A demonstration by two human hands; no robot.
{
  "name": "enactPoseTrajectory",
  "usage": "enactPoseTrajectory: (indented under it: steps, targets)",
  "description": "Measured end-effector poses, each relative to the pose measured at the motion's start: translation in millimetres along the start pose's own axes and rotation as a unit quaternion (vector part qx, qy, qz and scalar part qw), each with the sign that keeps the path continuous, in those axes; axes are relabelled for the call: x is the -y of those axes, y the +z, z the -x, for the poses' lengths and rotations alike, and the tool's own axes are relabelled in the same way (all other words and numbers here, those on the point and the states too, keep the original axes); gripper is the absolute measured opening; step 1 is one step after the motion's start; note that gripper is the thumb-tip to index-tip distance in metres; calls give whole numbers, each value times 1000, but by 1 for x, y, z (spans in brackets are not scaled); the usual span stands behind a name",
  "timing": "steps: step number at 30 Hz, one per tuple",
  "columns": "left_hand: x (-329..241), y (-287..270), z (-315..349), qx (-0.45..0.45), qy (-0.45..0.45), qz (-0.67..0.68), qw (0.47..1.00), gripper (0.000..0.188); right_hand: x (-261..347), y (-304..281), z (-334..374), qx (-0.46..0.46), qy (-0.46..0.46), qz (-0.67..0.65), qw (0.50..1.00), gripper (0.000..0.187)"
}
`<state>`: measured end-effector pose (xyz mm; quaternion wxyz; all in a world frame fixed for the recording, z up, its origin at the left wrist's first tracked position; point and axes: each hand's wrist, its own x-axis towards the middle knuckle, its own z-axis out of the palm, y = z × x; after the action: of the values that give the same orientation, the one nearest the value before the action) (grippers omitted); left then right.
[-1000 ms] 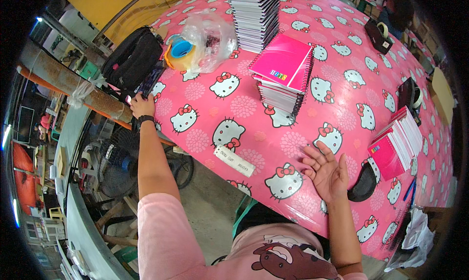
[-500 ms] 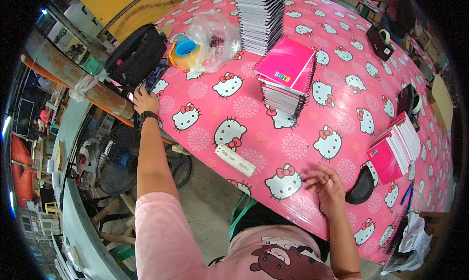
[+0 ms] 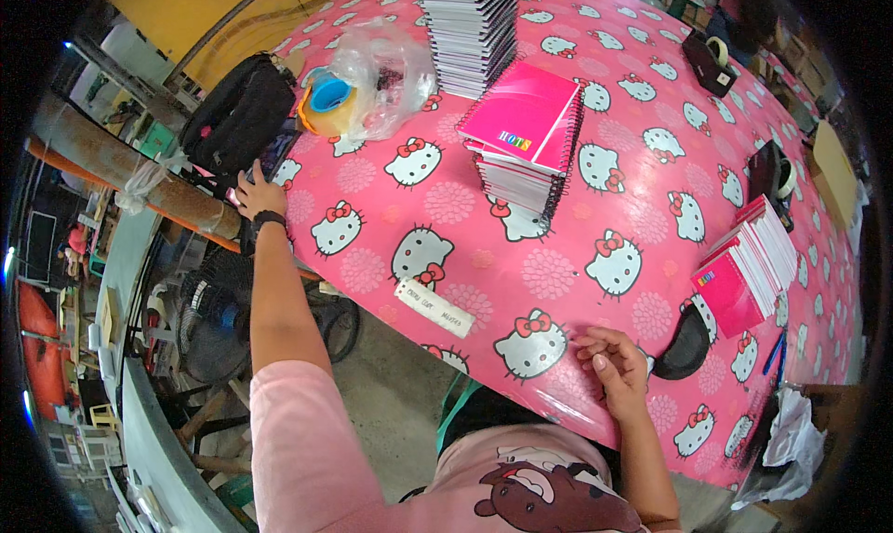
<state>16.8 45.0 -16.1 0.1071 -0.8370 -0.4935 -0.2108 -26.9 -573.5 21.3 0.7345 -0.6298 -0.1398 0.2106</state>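
At the table's left edge my left hand (image 3: 258, 196) reaches out with fingers spread, right beside a black fabric bag (image 3: 234, 114). A dark flat object (image 3: 277, 150) lies between the hand and the bag; its kind is unclear. My right hand (image 3: 614, 370) is over the near edge of the table, fingers loosely bent and apart, holding nothing. Just right of it is a black curved object (image 3: 684, 345). Pink spiral notebooks (image 3: 521, 114) stand stacked in mid-table, in front of a tall stack of spiral-bound books (image 3: 465, 35).
A pink cat-print cover (image 3: 549, 273) lies over the table. On it are a labelled white strip (image 3: 434, 308), tape rolls (image 3: 330, 100) with a plastic bag (image 3: 391, 77), more notebooks (image 3: 744, 273) and a tape dispenser (image 3: 709, 63). A fan (image 3: 219, 310) stands below left.
The table and its things have shifted slightly left in view. My right hand has turned, and its thumb now shows in front. My left hand stays by the bag.
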Motion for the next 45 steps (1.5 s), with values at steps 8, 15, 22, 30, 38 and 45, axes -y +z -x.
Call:
enactPoseTrajectory:
  steps: [8,15,22,30,38,45]
  targets:
    - [-8,-23,34,-21,-98,105,989,70,-2,0,3,-9,4,-11,1000,32]
    - [-6,-29,58,-54,-85,82,992,63,25,-9,21,-34,-116,242,963,18]
    - [-65,-116,81,-340,136,307,878,48,81,-90,43,-262,-195,394,859,10]
    - [-261,-292,239,-249,296,701,599,25,101,-151,41,-355,-210,505,758,17]
    - [-322,-244,326,-13,512,681,523,23,65,-177,-9,-352,-170,706,590,46]
    - [-307,-275,390,187,685,601,368,46,84,-186,-10,-374,-207,645,634,30]
